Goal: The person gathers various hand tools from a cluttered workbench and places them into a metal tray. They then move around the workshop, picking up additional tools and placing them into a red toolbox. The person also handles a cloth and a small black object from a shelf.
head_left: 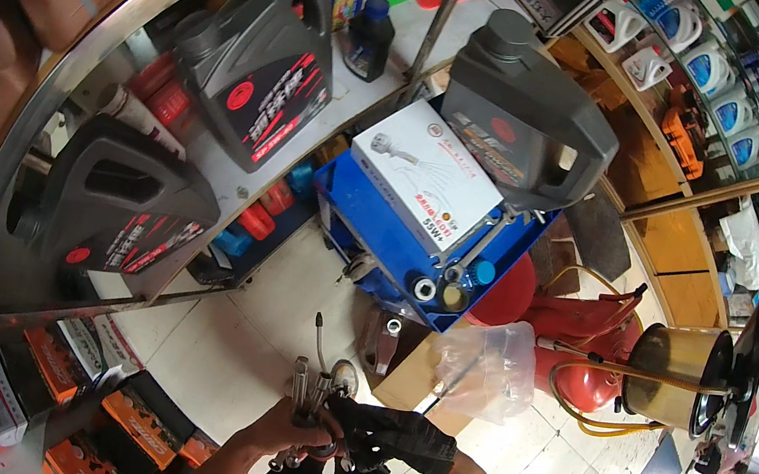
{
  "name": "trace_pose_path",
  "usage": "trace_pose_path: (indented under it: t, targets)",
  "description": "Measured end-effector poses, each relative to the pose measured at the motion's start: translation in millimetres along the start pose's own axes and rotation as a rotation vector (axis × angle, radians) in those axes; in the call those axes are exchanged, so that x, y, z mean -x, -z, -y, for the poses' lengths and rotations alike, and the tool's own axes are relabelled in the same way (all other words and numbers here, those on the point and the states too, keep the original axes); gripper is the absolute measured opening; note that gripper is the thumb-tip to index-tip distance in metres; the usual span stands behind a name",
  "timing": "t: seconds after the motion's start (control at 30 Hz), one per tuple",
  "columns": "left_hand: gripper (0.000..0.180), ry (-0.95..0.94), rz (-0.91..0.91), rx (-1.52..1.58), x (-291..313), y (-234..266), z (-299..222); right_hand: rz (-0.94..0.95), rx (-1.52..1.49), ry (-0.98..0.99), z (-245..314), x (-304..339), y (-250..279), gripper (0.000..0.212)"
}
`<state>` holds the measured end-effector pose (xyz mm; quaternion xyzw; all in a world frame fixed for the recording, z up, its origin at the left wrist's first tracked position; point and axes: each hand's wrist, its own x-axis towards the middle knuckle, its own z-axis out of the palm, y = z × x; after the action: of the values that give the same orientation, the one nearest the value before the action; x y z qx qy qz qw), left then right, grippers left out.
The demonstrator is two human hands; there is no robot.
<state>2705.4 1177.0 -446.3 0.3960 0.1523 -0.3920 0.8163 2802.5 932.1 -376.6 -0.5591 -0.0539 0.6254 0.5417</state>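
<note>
Low in the middle, my bare left hand (275,429) is closed around a bundle of metal hand tools (300,386). Their shiny shafts stick up past the fingers, and rounded ends show below the hand. A thin rod with a dark tip (320,323) rises above the bundle. My right hand (410,440), in a black glove, meets the bundle from the right with its fingers bent. Dark material hides whether those fingers grip a tool. Beyond both hands is a blue tool cart (347,193), bearing a white box (425,179), a wrench (477,246) and a socket (424,290).
A dark grey jug (532,122) stands on the cart. More jugs (266,75) occupy the shelf at left, above orange-and-black boxes (138,423). Right of the cart are a clear plastic bag (488,368), a red tank (589,345) with yellow hoses, and glass display cases (696,283).
</note>
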Motion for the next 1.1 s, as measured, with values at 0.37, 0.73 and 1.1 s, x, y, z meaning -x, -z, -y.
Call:
trace_pose_path:
  t: [0.37, 0.73, 1.1]
  targets:
    - [0.024, -0.140, 0.033, 0.173, -2.0, 10.1, 3.7, -0.534, -0.637, 0.393, -34.3, 23.4, 16.1, 0.058]
    - [0.034, -0.255, 0.051, 0.471, 31.5, 23.6, 49.4, -0.878, 0.745, 0.395, 26.5, -21.5, 66.2, 0.045]
    - [0.037, -0.221, 0.015, 0.499, 46.7, 8.2, 69.2, -1.333, 1.519, 0.565, 76.9, -143.8, 92.7, 0.050]
